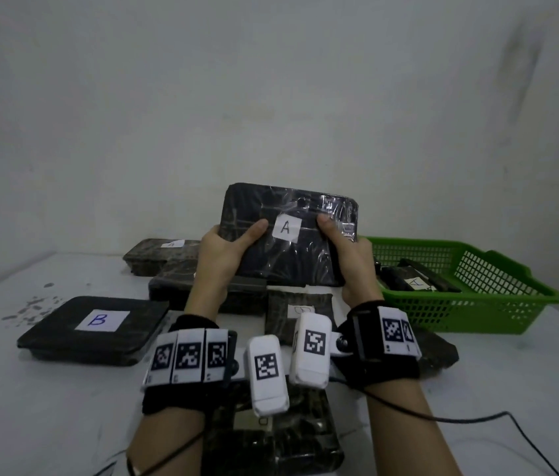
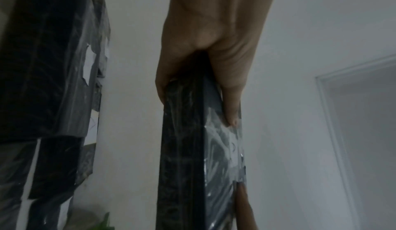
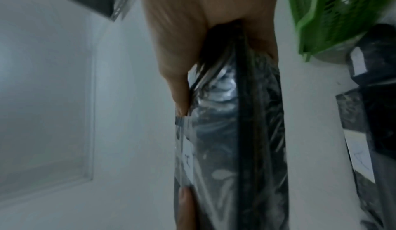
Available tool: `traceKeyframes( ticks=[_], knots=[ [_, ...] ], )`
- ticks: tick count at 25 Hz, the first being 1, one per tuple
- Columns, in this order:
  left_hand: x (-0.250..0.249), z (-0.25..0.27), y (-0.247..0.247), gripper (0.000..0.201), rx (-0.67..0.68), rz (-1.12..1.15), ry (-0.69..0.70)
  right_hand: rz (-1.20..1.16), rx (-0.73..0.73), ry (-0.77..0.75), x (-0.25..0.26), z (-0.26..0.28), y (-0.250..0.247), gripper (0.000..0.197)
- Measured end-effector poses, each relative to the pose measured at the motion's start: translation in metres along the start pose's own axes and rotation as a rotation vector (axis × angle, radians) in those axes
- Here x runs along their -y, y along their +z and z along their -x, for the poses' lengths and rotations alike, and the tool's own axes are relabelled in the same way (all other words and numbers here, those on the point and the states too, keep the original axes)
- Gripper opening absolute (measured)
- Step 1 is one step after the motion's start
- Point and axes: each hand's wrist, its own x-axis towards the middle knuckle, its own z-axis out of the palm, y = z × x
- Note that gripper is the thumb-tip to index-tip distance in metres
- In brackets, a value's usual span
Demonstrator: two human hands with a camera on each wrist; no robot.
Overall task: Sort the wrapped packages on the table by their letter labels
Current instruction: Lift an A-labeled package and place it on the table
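Held up above the worktop (image 1: 65, 424) in both hands: a flat black package (image 1: 292, 235) wrapped in shiny clear film, with a white label (image 1: 286, 227) reading "A" on its front. Left hand (image 1: 223, 255) wrapped round the left edge, thumb (image 1: 254, 231) pressed on the front beside the label, fingers hidden behind. Right hand (image 1: 353, 262) wrapped round the right edge, thumb (image 1: 328, 226) on the front at the label's other side. Both grips closed tight on that one package, tilted so the label faces the head camera.

Seen edge-on from the left wrist: the same package (image 2: 182, 149) pinched between thumb and fingers of the left hand (image 2: 214, 38). Same from the right wrist, the package (image 3: 235, 132) squeezed by the right hand (image 3: 203, 21).

Off to the right, a green basket (image 1: 477, 304) on the worktop, with another black package (image 1: 419, 281) marked "A" inside. On the left, lying flat, a black package (image 1: 92, 328) with a "B" label. More black packages (image 1: 168, 269) piled under and behind the hands, labels too blurry or hidden to read. One more package (image 1: 271, 441) near the bottom, between the arms. Black straps with white checkered tags on both wrists.
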Motion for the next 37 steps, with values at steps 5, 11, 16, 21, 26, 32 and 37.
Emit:
traceKeyframes(
  ticks=[5, 11, 16, 21, 26, 32, 37],
  knots=[
    [-0.002, -0.002, 0.003, 0.030, -0.006, -0.003, -0.006, 0.256, 0.009, -0.136, 0.006, -0.004, 0.000, 0.044],
    [-0.015, -0.003, -0.001, 0.036, 0.071, -0.024, -0.021, 0.231, 0.011, -0.121, 0.018, 0.000, 0.003, 0.041],
    [-0.008, -0.006, 0.004, 0.030, 0.028, -0.037, -0.010, 0.325, -0.006, -0.153, 0.016, -0.004, -0.002, 0.055],
    [-0.008, -0.004, 0.007, 0.035, 0.072, -0.035, -0.020, 0.372, 0.013, -0.094, 0.020, -0.004, -0.010, 0.050],
    [-0.010, -0.004, -0.011, 0.064, 0.338, -0.041, -0.037, 0.143, 0.287, -0.044, 0.030, -0.001, -0.027, 0.022],
    [-0.015, -0.001, -0.016, 0.055, 0.341, -0.033, 0.379, -0.166, 0.550, -0.106, 0.036, -0.004, -0.044, 0.086],
    [-0.020, 0.005, -0.010, 0.081, 0.565, -0.241, 0.460, 0.076, 0.471, -0.042, 0.036, -0.003, -0.043, 0.091]
  ],
)
